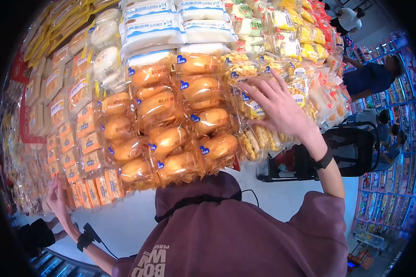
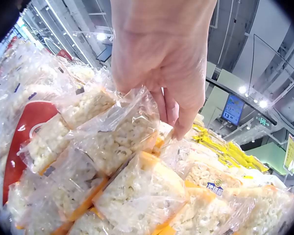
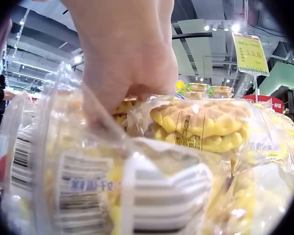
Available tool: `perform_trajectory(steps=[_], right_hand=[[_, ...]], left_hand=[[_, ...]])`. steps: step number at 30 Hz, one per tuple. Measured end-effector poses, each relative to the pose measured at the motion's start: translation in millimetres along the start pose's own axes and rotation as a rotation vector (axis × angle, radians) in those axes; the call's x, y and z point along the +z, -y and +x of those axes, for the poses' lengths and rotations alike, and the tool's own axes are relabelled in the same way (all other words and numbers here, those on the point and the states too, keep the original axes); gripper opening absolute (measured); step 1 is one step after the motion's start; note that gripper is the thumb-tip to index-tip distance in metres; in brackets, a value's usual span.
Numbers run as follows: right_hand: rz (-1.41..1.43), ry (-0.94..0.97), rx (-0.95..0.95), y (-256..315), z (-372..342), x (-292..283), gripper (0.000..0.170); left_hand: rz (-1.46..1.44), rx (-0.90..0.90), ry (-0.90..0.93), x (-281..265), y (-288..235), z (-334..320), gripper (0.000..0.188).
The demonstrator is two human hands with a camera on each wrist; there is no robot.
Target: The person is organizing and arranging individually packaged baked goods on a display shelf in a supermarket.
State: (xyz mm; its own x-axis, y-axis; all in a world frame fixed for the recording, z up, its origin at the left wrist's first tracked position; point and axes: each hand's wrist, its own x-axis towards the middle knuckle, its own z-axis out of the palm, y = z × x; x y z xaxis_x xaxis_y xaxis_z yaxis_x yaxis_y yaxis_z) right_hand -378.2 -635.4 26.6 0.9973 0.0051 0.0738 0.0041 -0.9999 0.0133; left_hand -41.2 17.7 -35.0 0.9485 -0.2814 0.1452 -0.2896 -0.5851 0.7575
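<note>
The right hand (image 1: 282, 108) lies with spread fingers over clear bags of waffles (image 1: 252, 106) at the right of the display. In the right wrist view the same hand (image 3: 130, 58) reaches down behind a bag with a barcode, beside a wrapped waffle (image 3: 201, 122); its fingertips are hidden. At the lower left of the head view, the left hand (image 1: 58, 198) touches the edge of small orange-labelled packs (image 1: 90, 161). Seen from the left wrist, that hand (image 2: 159, 63) points its slightly bent fingers down among wrapped puffed-grain blocks (image 2: 142, 191), partly hidden by plastic.
Rows of wrapped buns (image 1: 171, 138) fill the middle of the display, with white packs (image 1: 152, 30) behind. A black stroller (image 1: 346, 152) stands to the right, people and shelves beyond it. A price sign (image 3: 251, 54) rises over the goods.
</note>
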Motion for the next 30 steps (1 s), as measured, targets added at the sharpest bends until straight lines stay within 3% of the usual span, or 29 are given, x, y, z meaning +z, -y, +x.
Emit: perform_trajectory(steps=[6,10,11,14,19,30], right_hand=[[0.079,-0.018,0.033,12,-8,-10,0.102],[0.095,0.059,0.134,38,-20,-34,0.09],[0.029,0.061,0.139,42,-24,-30,0.082],[0.095,-0.002,0.221,63,-31,-10,0.078],[0.106,-0.007,0.26,70,-30,9,0.085],[0.144,0.014,0.302,72,-30,8,0.079]], left_hand=[[0.04,0.062,0.009,-4,17,4,0.02],[0.019,0.048,-0.006,-1,11,2,0.019],[-0.001,0.057,-0.004,-2,15,3,0.018],[-0.016,0.028,-0.012,3,1,0,0.017],[0.002,0.016,-0.021,5,-4,-3,0.016],[-0.036,0.026,-0.037,9,-5,-4,0.012]])
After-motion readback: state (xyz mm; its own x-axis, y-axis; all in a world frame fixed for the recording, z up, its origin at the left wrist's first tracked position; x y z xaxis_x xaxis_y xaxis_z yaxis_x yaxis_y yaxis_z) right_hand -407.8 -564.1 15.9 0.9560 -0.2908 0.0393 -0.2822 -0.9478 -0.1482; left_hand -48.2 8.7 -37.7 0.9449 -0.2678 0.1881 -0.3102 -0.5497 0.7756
